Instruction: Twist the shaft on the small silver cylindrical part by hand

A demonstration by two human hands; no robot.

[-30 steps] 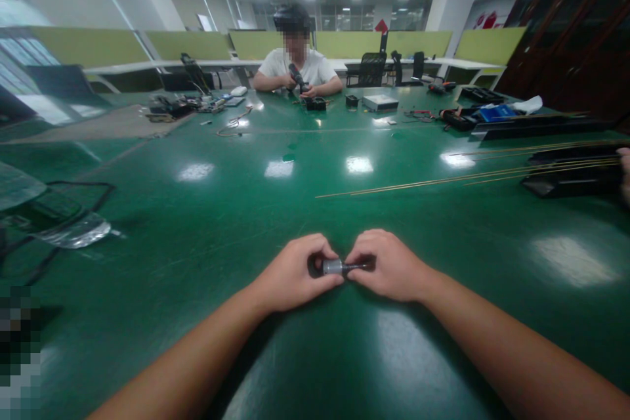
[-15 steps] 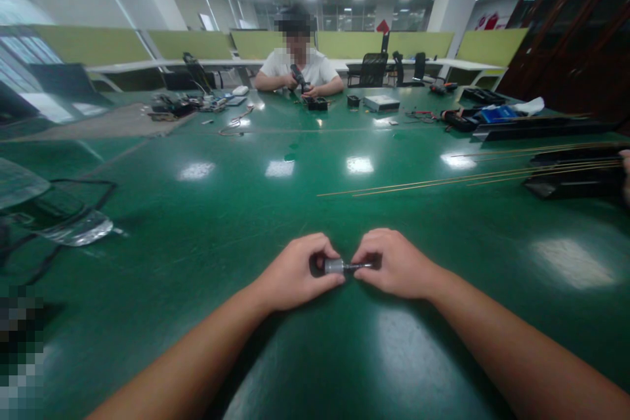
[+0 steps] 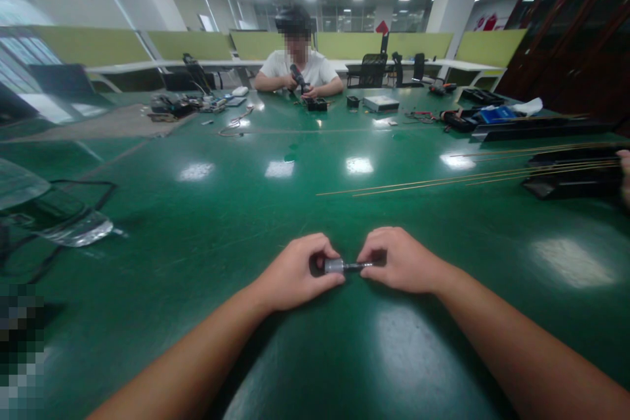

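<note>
In the middle of the near table, my left hand [image 3: 300, 272] curls around a short silver-grey cylinder [image 3: 335, 266], thumb in front and fingers behind. A darker part of it disappears inside the palm. From its right end a thin dark shaft [image 3: 352, 267] with a shiny tip runs level toward my right hand [image 3: 396, 261]. Thumb and forefinger of that hand pinch around the shaft's far end, which they partly hide. I cannot make out exactly what kind of tool or part this is. A short stretch of shaft shows between the two hands.
Long thin brass-coloured rods [image 3: 418, 184] extend from a black tray [image 3: 566, 174] at right, near another person's hand [image 3: 624, 177]. A clear plastic container [image 3: 73, 226] lies left. Across the green table [image 3: 236, 203], a person [image 3: 300, 72] holds a dark tool among electronics.
My right hand has slid a little to the right along the shaft, so more of it shows between my hands. My left hand and the grey cylinder stay almost still.
</note>
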